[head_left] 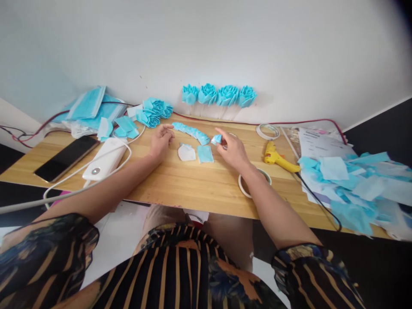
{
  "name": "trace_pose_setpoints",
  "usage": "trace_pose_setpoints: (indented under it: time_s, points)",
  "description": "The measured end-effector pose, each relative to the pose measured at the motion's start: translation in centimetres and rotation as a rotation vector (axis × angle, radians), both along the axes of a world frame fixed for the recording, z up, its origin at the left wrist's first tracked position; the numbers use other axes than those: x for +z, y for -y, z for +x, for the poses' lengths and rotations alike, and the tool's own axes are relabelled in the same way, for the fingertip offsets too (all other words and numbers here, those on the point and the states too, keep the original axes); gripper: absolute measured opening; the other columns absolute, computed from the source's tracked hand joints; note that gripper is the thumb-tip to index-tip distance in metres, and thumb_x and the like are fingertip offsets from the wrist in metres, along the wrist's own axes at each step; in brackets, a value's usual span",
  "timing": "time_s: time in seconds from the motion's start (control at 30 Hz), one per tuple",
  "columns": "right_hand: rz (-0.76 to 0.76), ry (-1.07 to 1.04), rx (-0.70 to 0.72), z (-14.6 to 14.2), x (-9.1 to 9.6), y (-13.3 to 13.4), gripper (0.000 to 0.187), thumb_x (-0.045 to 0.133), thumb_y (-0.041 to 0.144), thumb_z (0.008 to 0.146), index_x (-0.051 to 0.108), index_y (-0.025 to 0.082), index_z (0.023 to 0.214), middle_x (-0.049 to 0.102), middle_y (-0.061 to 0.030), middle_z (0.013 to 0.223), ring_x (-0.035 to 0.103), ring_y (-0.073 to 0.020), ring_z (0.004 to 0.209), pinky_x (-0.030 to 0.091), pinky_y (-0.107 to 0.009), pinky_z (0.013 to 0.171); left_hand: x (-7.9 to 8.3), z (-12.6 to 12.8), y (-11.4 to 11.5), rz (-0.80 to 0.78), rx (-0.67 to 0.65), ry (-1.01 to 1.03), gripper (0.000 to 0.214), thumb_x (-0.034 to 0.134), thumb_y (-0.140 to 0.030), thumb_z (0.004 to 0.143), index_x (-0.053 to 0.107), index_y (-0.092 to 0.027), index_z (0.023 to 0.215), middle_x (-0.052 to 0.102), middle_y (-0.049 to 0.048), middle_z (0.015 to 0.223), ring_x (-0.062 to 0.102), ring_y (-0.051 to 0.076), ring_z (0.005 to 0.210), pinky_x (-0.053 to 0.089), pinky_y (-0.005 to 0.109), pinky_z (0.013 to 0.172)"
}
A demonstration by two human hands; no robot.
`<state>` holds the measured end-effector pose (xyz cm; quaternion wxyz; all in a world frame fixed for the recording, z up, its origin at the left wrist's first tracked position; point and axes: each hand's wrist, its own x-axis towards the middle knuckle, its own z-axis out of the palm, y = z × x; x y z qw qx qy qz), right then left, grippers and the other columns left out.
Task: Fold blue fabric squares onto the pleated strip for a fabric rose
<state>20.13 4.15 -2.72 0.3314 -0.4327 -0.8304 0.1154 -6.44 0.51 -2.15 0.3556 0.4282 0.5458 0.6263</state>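
My right hand (234, 149) pinches a small folded blue-and-white petal (216, 139) between thumb and fingers, just above the table. My left hand (162, 140) rests with loosely bent fingers apart, its fingertips by the left end of a curved row of blue petals (191, 131); nothing shows in it. Between my hands lie a white rounded piece of fabric (186, 152) and a blue square of fabric (205, 154), both flat. A tape roll partly shows behind my right hand. Another tape roll (242, 185) lies partly under my right forearm.
Several blue fabric flowers on sticks (228, 95) lean against the wall; more flowers (152, 112) and face masks (86, 103) lie left. A phone (67, 158), power bank (104, 159) and white cable are nearer. Right are a tape roll (268, 131), yellow glue gun (279, 159) and fabric pieces (354, 180).
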Motion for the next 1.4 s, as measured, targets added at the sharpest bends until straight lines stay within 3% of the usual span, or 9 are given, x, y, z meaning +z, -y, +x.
trace_pose_setpoints:
  time_s: [0.1,0.2,0.3,0.43,0.57,0.7,1.03,1.23,1.4]
  points:
    - [-0.112,-0.124,-0.023,-0.3,0.1,0.1,0.055,0.059,0.019,0.082,0.062,0.021,0.137,0.069,-0.0038,0.088,0.062,-0.0188,0.080,0.051,-0.036,0.082,0.8,1.0,-0.3,-0.007,0.039,-0.017,0.031,0.044,0.004,0.068,0.063,-0.018,0.078,0.061,-0.0019,0.069,0.052,0.011,0.060,0.042,0.024,0.063]
    - [-0.283,-0.316,0.016,-0.5,0.3,0.2,0.056,0.061,0.027,0.083,0.060,0.021,0.138,0.061,0.0010,0.080,0.057,-0.0150,0.073,0.049,-0.031,0.074,1.7,2.6,0.0,0.091,-0.029,-0.143,0.024,0.046,-0.001,0.072,0.064,-0.017,0.071,0.063,0.0002,0.070,0.058,0.014,0.071,0.047,0.026,0.074]
    - [-0.460,-0.521,0.116,-0.7,0.9,0.6,0.060,0.063,0.033,0.082,0.056,0.021,0.140,0.060,0.0025,0.080,0.056,-0.0136,0.074,0.049,-0.029,0.074,2.3,3.9,0.6,0.147,-0.180,-0.215,0.015,0.055,-0.013,0.082,0.070,-0.017,0.085,0.069,0.0027,0.080,0.062,0.016,0.079,0.048,0.029,0.079]
    - [-0.604,-0.645,0.200,-1.0,1.6,1.3,0.064,0.068,0.034,0.080,0.054,0.023,0.142,0.061,0.0022,0.085,0.059,-0.0138,0.080,0.050,-0.028,0.076,2.5,4.5,0.7,0.051,-0.334,-0.318,0.022,0.063,-0.031,0.086,0.073,-0.017,0.100,0.075,0.0070,0.098,0.066,0.020,0.089,0.048,0.031,0.081]
    - [-0.538,-0.569,0.237,-1.2,2.0,1.8,0.061,0.068,0.028,0.080,0.056,0.023,0.140,0.050,0.0056,0.075,0.050,-0.0113,0.070,0.044,-0.025,0.066,2.4,4.8,0.4,0.007,-0.486,-0.390,0.025,0.064,-0.041,0.085,0.074,-0.018,0.085,0.074,0.0053,0.088,0.065,0.020,0.085,0.046,0.030,0.076]
    - [-0.492,-0.478,0.255,-1.4,1.9,2.0,0.060,0.065,0.024,0.081,0.056,0.025,0.140,0.045,0.0061,0.072,0.046,-0.0120,0.066,0.041,-0.027,0.063,2.1,5.3,0.3,-0.014,-0.544,-0.362,0.021,0.067,-0.038,0.080,0.067,-0.019,0.072,0.066,0.0015,0.072,0.056,0.016,0.069,0.042,0.027,0.063]
    - [-0.715,-0.519,0.370,-1.2,2.4,1.8,0.063,0.068,0.033,0.085,0.048,0.028,0.145,0.066,-0.0020,0.100,0.062,-0.0152,0.085,0.050,-0.029,0.072,1.5,5.0,0.5,0.013,-0.472,-0.308,0.018,0.067,-0.032,0.076,0.062,-0.019,0.065,0.062,0.0002,0.066,0.052,0.014,0.064,0.044,0.027,0.064]
    - [-0.576,-0.408,0.261,-2.3,3.5,2.0,0.050,0.065,0.026,0.083,0.060,0.023,0.133,0.056,0.0038,0.074,0.051,-0.0119,0.065,0.044,-0.026,0.059,1.5,4.9,0.8,0.054,-0.470,-0.358,0.019,0.068,-0.032,0.076,0.060,-0.019,0.064,0.060,-0.0005,0.065,0.051,0.013,0.062,0.042,0.027,0.063]
    - [-0.551,-0.389,0.237,-2.6,3.0,2.2,0.052,0.063,0.024,0.083,0.060,0.027,0.135,0.066,0.0009,0.085,0.061,-0.0151,0.076,0.051,-0.031,0.072,1.4,4.9,0.9,0.064,-0.477,-0.390,0.018,0.066,-0.030,0.076,0.058,-0.020,0.063,0.058,-0.0006,0.063,0.050,0.013,0.061,0.042,0.027,0.062]
